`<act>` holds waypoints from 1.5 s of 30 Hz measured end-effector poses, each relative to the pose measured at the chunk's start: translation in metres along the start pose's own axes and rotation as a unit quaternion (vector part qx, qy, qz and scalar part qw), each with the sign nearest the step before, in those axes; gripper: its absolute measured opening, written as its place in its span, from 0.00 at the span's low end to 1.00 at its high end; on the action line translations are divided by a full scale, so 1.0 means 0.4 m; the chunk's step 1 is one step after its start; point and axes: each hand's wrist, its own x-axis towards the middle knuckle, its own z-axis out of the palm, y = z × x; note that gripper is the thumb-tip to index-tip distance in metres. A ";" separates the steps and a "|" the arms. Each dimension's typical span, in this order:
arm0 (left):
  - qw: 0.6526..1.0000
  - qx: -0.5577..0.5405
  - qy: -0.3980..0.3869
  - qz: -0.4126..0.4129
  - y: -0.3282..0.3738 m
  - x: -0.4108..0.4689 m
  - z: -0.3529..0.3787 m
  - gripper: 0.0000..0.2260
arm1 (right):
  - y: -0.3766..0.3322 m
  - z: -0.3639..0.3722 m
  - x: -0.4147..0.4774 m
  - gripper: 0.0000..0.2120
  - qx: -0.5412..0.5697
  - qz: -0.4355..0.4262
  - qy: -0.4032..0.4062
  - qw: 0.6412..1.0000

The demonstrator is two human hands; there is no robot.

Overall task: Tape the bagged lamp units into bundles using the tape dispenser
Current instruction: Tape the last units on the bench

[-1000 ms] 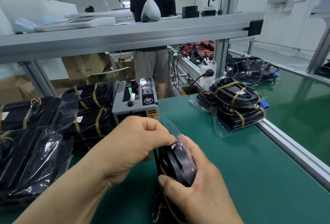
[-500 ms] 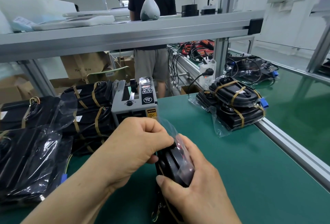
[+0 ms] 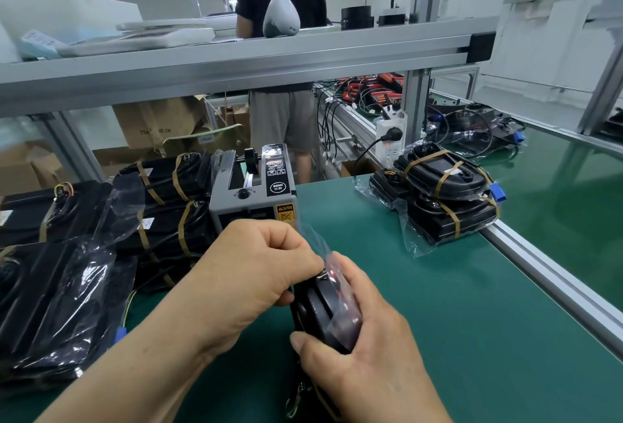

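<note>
Low in the centre of the frame, your right hand wraps its fingers round the bagged lamp unit, thumb pressed on its near edge. Your left hand curls in from the left, fingers pinching the clear bag at the unit's top. Just behind your knuckles sits the grey tape dispenser on the green table. Taped bundles are stacked left of it; another taped pair lies at centre right.
</note>
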 end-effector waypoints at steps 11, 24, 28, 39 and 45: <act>1.000 0.009 -0.004 0.010 -0.006 0.001 -0.008 0.08 | -0.002 -0.002 -0.001 0.46 0.010 -0.003 -0.006 1.000; 0.998 0.041 0.014 0.053 -0.024 -0.001 -0.011 0.08 | -0.008 0.003 -0.003 0.48 0.010 0.001 -0.012 1.000; 0.997 0.042 0.014 0.063 -0.027 -0.005 -0.012 0.06 | -0.008 0.006 -0.004 0.48 0.010 0.005 -0.013 1.000; 0.997 -0.023 0.064 0.032 -0.058 -0.046 0.040 0.08 | 0.010 0.013 -0.001 0.41 0.017 -0.036 0.014 0.999; 0.982 -0.139 0.128 -0.011 -0.078 -0.041 0.063 0.05 | 0.013 0.035 -0.008 0.47 -0.041 -0.049 0.029 0.998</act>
